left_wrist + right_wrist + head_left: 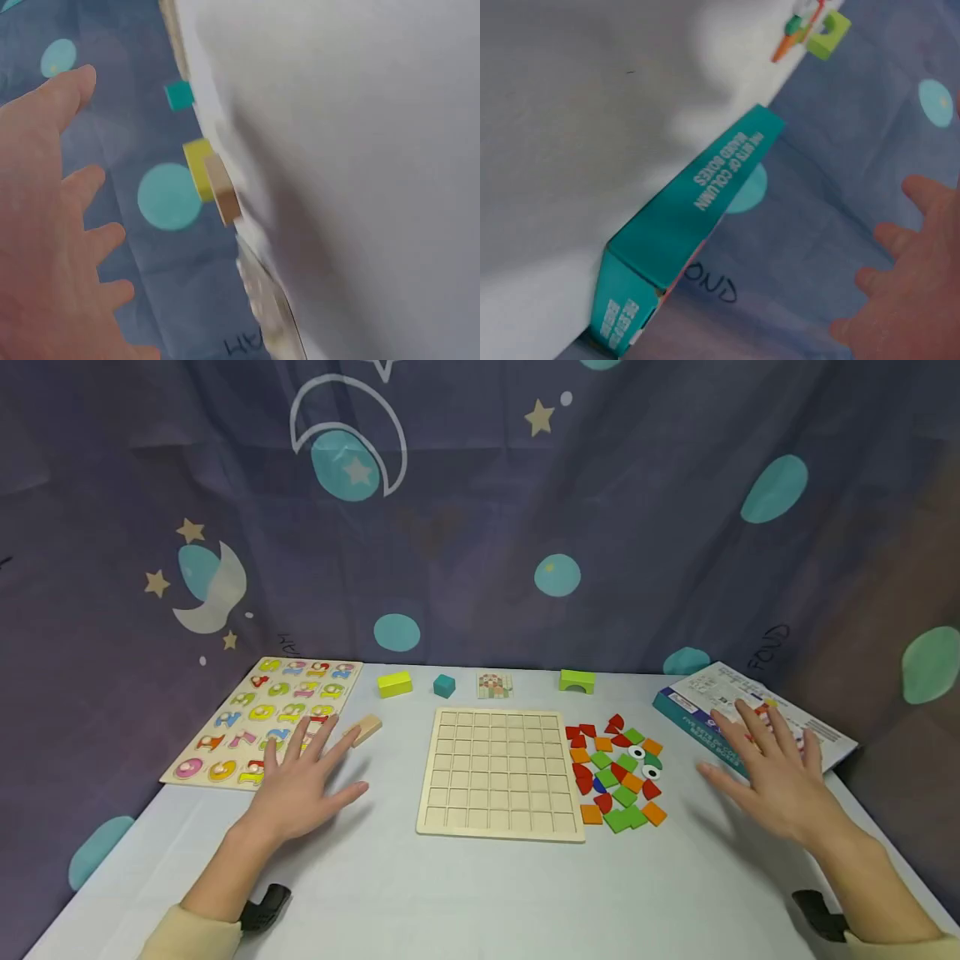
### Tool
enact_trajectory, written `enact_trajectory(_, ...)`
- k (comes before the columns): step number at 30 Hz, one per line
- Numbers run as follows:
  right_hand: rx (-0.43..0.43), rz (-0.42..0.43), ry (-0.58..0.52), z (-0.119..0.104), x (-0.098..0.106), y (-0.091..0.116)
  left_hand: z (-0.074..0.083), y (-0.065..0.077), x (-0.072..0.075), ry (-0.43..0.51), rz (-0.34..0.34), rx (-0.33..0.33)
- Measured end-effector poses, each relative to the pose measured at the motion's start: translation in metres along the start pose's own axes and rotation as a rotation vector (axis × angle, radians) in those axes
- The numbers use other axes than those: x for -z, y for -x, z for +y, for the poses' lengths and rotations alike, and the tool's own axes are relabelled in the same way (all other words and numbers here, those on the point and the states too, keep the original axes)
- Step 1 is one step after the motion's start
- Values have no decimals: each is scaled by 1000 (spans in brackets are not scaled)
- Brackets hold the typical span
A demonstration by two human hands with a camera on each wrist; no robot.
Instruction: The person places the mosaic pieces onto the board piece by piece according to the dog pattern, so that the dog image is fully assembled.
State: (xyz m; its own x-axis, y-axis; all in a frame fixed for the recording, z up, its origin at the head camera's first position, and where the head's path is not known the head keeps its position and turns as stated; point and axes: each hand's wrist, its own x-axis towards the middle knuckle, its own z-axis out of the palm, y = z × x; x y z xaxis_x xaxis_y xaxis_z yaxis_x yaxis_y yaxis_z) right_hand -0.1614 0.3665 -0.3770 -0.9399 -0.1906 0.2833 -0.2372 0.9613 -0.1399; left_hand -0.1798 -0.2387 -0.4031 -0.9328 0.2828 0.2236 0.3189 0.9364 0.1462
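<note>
My left hand (300,789) hovers with spread fingers near the number puzzle board (242,717) and a plain wooden block (366,728), holding nothing. My right hand (776,777), fingers also spread and holding nothing, hovers by a teal and white box (697,727). Between the hands lies a square wooden grid board (498,777) whose cells carry no pieces. Along its right side spreads a loose pile of flat colored pieces (618,777) in red, orange, green and blue, with a few white eye-like discs (651,772) among them.
At the back of the white table (480,893) stand a yellow block (394,684), a teal cube (444,686), a small patterned card (494,685) and a green arch block (577,682). A dark patterned cloth (465,510) hangs behind them.
</note>
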Motion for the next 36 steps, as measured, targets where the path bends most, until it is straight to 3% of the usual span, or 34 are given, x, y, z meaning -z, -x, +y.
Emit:
enact_trajectory(13, 79, 36, -210, -13, -6, -26, 29, -53, -28, 249, 38, -72)
enact_trajectory(19, 84, -44, -294, -28, -15, -48, 38, -71, -37, 392, 14, -134)
enact_trajectory(25, 94, -131, -362, -41, -23, -72, 40, -83, -51, 495, -57, -144)
enact_trajectory(29, 94, -167, -368, -48, -29, -85, 41, -85, -64, 526, -111, -160)
enact_trajectory(36, 39, -245, -367, -63, -38, -105, 39, -83, -77, 442, -138, -246)
